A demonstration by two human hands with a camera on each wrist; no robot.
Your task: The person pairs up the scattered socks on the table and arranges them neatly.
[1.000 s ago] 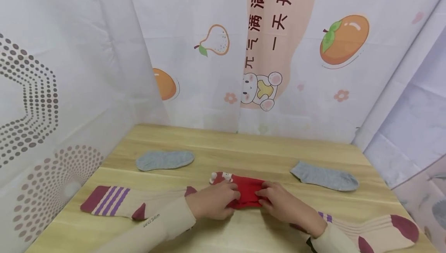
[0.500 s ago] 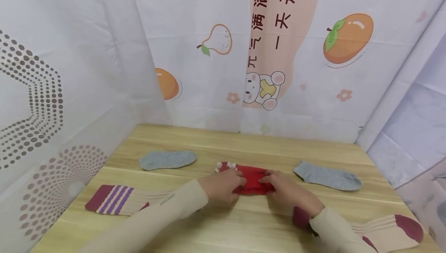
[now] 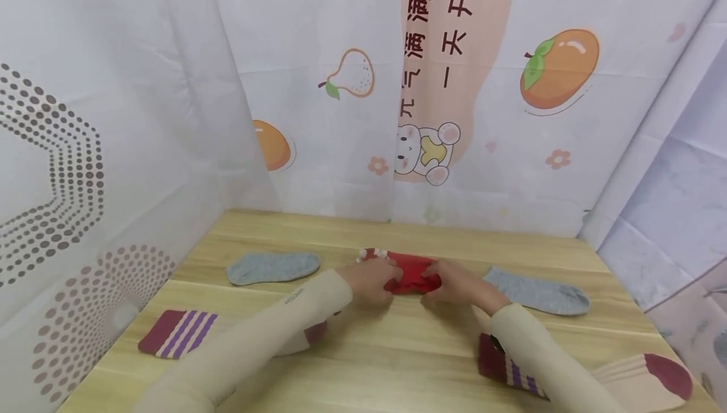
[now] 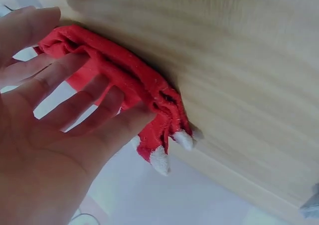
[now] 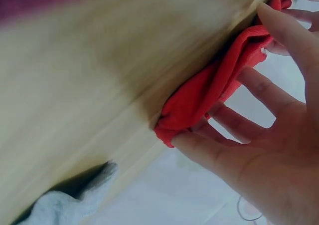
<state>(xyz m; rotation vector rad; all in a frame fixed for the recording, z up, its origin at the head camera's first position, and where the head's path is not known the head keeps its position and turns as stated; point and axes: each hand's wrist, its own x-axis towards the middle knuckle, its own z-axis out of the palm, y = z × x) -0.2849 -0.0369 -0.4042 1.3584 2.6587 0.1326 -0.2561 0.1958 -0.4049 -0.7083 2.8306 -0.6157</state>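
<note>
Both hands are at a red sock (image 3: 410,271) lying on the wooden table, with white fluffy bits at its left end. My left hand (image 3: 372,279) touches the left part; in the left wrist view its fairly straight, spread fingertips lie against the bunched red cloth (image 4: 149,83), near the white tufts (image 4: 160,160). At the right end is my right hand (image 3: 457,285). The right wrist view has its extended fingertips along the folded edge of the sock (image 5: 199,95), the thumb standing apart from the other fingers.
Grey socks lie at the back left (image 3: 272,268) and right (image 3: 539,292). Cream socks with maroon and purple bands lie front left (image 3: 178,334) and front right (image 3: 642,378), partly under the forearms. A printed curtain (image 3: 318,167) hangs behind the table (image 3: 363,362).
Both hands have moved away from the body toward the back of the table, and the red sock has moved with them. The grey socks stay in place.
</note>
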